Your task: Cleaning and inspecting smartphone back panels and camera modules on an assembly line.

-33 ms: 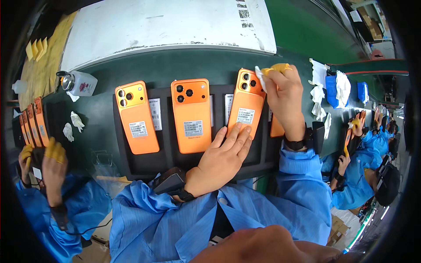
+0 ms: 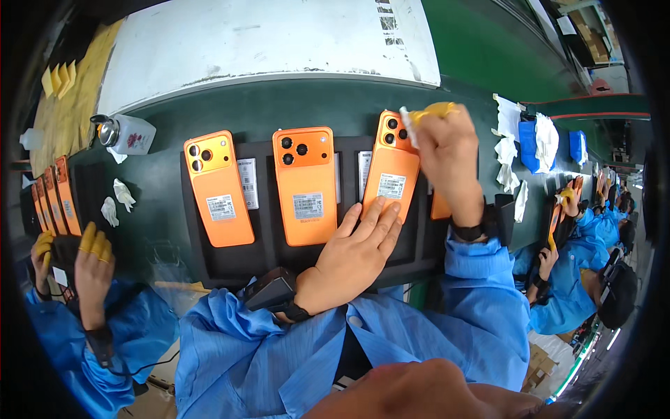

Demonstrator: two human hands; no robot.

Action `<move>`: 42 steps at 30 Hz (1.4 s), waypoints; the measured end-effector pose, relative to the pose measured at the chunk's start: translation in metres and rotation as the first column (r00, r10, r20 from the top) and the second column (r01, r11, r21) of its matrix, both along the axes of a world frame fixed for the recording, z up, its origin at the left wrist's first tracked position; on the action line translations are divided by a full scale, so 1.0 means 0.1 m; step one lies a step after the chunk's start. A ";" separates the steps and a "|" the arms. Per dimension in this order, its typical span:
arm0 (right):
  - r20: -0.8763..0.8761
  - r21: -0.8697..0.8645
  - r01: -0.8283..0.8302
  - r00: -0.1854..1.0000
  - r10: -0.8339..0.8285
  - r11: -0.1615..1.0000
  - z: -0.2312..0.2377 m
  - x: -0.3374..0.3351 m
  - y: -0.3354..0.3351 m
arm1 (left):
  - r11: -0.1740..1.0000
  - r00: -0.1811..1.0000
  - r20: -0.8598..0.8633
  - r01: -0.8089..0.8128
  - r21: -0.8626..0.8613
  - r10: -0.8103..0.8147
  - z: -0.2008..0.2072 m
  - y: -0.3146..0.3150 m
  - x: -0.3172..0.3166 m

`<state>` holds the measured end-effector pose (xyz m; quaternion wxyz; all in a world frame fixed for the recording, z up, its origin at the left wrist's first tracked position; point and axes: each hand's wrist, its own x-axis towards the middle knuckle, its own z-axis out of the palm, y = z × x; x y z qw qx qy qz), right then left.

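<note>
Three orange smartphones lie face down in a row on a black tray [image 2: 264, 230], each with a white label on its back. My left hand [image 2: 359, 244] rests flat, fingers stretched, over the lower end of the right phone [image 2: 392, 162]. Yellow finger cots cover fingertips of my right hand [image 2: 443, 140], which pinches a folded white wipe [image 2: 410, 128] against that phone's upper right edge, beside its camera lenses. The middle phone [image 2: 305, 187] and the left phone [image 2: 219, 188] are untouched. Under my right wrist, part of another orange phone [image 2: 440, 204] shows.
A pump bottle [image 2: 132, 133] and crumpled wipes [image 2: 123, 194] are on the green bench at left. More wipes [image 2: 506, 153] and a blue packet [image 2: 528, 145] lie at right. Co-workers in blue handle orange phones on both sides; one's hand [image 2: 94, 269] is at left.
My right hand has shifted slightly, the wipe moving a little left along the phone's upper edge. My left hand stays put. The left co-worker's hand has moved slightly.
</note>
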<state>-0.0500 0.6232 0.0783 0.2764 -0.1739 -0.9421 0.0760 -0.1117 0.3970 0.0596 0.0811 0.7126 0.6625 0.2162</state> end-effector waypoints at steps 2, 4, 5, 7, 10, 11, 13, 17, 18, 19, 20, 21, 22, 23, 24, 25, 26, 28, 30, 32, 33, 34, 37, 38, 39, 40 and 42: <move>0.014 0.017 0.003 1.000 -0.003 1.000 -0.08 0.04 -0.18 | 1.000 1.000 0.008 -0.001 -0.001 0.001 0.00 0.00 -0.01; -0.014 -0.017 -0.060 0.998 0.060 0.998 -0.19 0.13 -0.36 | 1.000 1.000 0.027 -0.009 -0.009 0.010 0.00 0.01 -0.01; -0.017 0.033 -0.055 0.998 0.056 0.998 -0.23 0.16 -0.42 | 1.000 0.999 0.030 -0.012 -0.004 0.012 0.00 0.03 0.01; -0.056 0.113 -0.066 0.996 0.072 0.991 -0.24 0.05 -0.39 | 1.000 1.000 0.024 -0.019 -0.004 0.019 0.00 0.04 0.03; -0.071 0.141 -0.104 0.991 0.115 0.985 -0.11 -0.24 -0.20 | 1.000 1.000 -0.002 -0.026 -0.005 0.026 -0.01 0.02 0.01; -0.074 0.141 -0.100 0.991 0.111 0.985 -0.14 -0.20 -0.19 | 1.000 1.000 -0.005 -0.022 -0.005 0.022 -0.01 0.01 0.00; -0.045 0.086 0.102 0.994 -0.099 0.991 -0.22 -0.03 -0.11 | 1.000 1.000 -0.019 -0.021 -0.016 0.021 0.00 0.01 -0.01; -0.062 0.159 0.062 0.997 -0.052 0.985 -0.29 0.15 -0.38 | 1.000 1.000 -0.009 -0.006 -0.010 0.006 -0.02 0.01 0.04; -0.048 0.165 0.022 0.999 -0.015 0.986 -0.29 0.08 -0.33 | 1.000 0.999 -0.023 -0.027 -0.006 0.027 -0.01 0.03 0.06; -0.025 0.176 -0.030 0.999 0.035 0.984 -0.18 -0.02 -0.23 | 0.999 0.998 -0.040 -0.040 -0.003 0.040 -0.01 0.02 0.04; -0.044 0.145 0.025 0.999 -0.019 0.989 -0.17 -0.09 -0.14 | 0.999 0.998 -0.038 -0.049 -0.006 0.048 -0.01 0.01 0.04; -0.062 0.113 0.079 0.995 -0.073 0.990 -0.17 -0.12 -0.07 | 0.999 0.998 -0.044 -0.045 -0.010 0.045 0.00 0.01 0.05; -0.098 0.073 0.098 0.991 -0.091 0.992 -0.20 -0.10 -0.02 | 0.999 0.999 -0.035 -0.037 -0.017 0.036 0.00 0.01 0.03; -0.074 0.091 0.099 0.993 -0.093 0.991 -0.20 0.00 -0.02 | 0.999 0.999 -0.028 -0.028 -0.015 0.027 0.01 0.05 0.00; -0.065 0.113 0.112 0.992 -0.105 0.987 -0.23 0.08 -0.16 | 1.000 0.999 -0.034 -0.029 -0.010 0.028 0.01 0.05 -0.03; -0.049 0.135 0.119 0.992 -0.113 0.984 -0.25 0.17 -0.27 | 1.000 0.999 -0.032 -0.027 -0.002 0.027 0.00 0.02 0.02; -0.161 0.154 0.079 0.985 -0.054 0.985 -0.31 0.12 -0.30 | 1.000 0.999 -0.030 -0.025 0.005 0.026 -0.01 0.01 0.06; -0.083 0.207 0.053 0.996 -0.037 0.977 -0.22 -0.01 -0.12 | 1.000 0.999 -0.043 -0.030 0.005 0.030 -0.01 0.04 0.07; 0.045 0.289 0.119 0.989 -0.137 0.950 -0.13 -0.22 0.19 | 1.000 0.998 -0.058 -0.031 -0.005 0.031 0.01 0.04 0.04; -0.014 0.218 0.177 0.984 -0.179 0.960 -0.03 -0.17 0.44 | 0.999 0.998 -0.054 -0.031 -0.013 0.030 0.01 0.02 0.03; -0.040 0.200 0.215 0.977 -0.211 0.956 0.01 -0.15 0.44 | 0.999 0.998 -0.045 -0.036 -0.018 0.035 0.01 0.04 0.00; -0.073 0.094 0.120 0.991 -0.113 0.988 0.01 -0.10 0.33 | 0.999 0.998 -0.040 -0.040 -0.008 0.040 0.00 0.07 0.02; -0.052 0.110 -0.099 0.993 0.105 0.989 -0.14 -0.20 -0.08 | 0.998 0.997 -0.055 -0.051 0.026 0.053 -0.01 0.04 0.06; -0.055 0.187 -0.040 0.997 0.051 0.982 -0.16 -0.20 0.00 | 0.999 0.998 -0.049 -0.047 0.020 0.047 -0.01 0.03 0.06; -0.062 0.262 0.020 0.998 -0.003 0.965 -0.16 -0.15 0.10 | 0.999 0.998 -0.043 -0.042 0.013 0.042 -0.01 0.03 0.05; -0.055 0.214 0.078 0.996 -0.068 0.974 -0.15 -0.04 0.19 | 0.999 0.998 -0.058 -0.032 0.008 0.033 -0.01 0.04 0.04; -0.070 0.210 0.124 0.991 -0.112 0.970 -0.14 0.18 0.29 | 0.999 0.997 -0.067 -0.032 0.002 0.032 0.00 0.03 0.03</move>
